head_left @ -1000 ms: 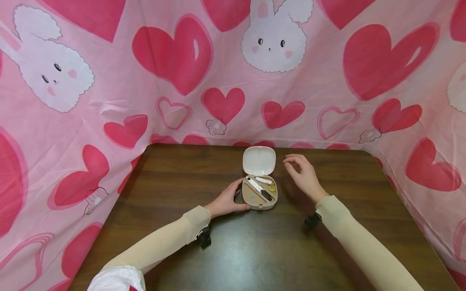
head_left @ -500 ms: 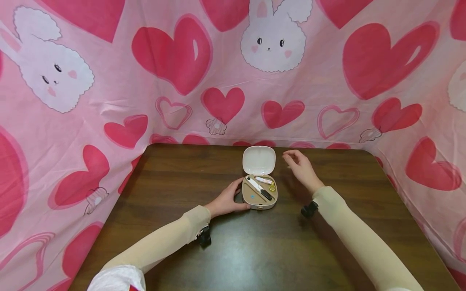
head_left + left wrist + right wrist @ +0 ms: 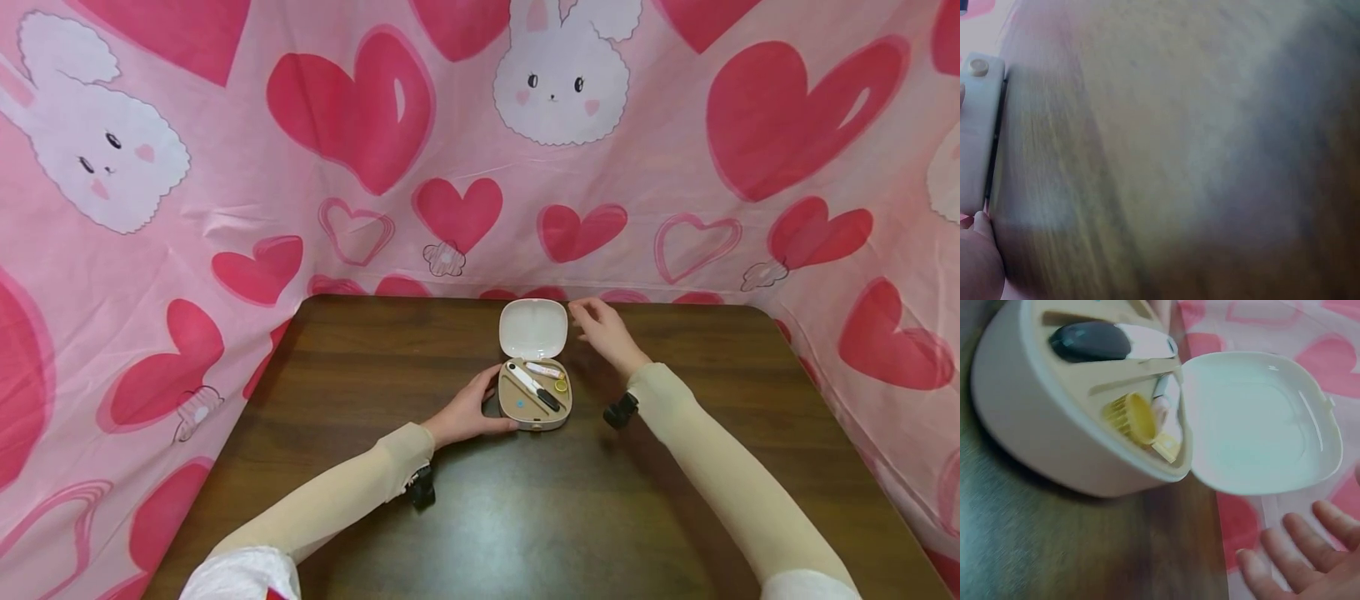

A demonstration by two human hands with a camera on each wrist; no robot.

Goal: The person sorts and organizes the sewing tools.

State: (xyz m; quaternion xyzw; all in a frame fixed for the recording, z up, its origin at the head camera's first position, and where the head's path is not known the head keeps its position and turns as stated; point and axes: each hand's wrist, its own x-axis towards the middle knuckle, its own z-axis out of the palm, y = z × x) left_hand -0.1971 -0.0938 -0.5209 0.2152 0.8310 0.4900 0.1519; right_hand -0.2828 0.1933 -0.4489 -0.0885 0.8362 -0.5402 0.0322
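Note:
A small cream sewing kit box (image 3: pixel 517 417) lies with its white lid (image 3: pixel 533 329) raised at the back. My left hand (image 3: pixel 467 412) grips its left side, thumb at the front corner and fingers along the side. In the tan tray sit a white tool with a black end (image 3: pixel 537 389), a slim white piece with a yellow end (image 3: pixel 542 370) and a small blue dot (image 3: pixel 520 403). The right wrist view shows a yellow thimble (image 3: pixel 1141 419) in the tray. My right hand (image 3: pixel 609 335) hovers at the lid's right edge, holding nothing, its fingers spread in the right wrist view.
The box rests on a dark brown wooden table (image 3: pixel 375 342), toward its back edge. A pink curtain (image 3: pixel 465 150) with hearts and rabbits hangs close behind and on both sides. Each wrist wears a black camera (image 3: pixel 621 411).
My right hand has moved left and farther back, up to the raised lid's right edge. My left hand and the box have stayed in place.

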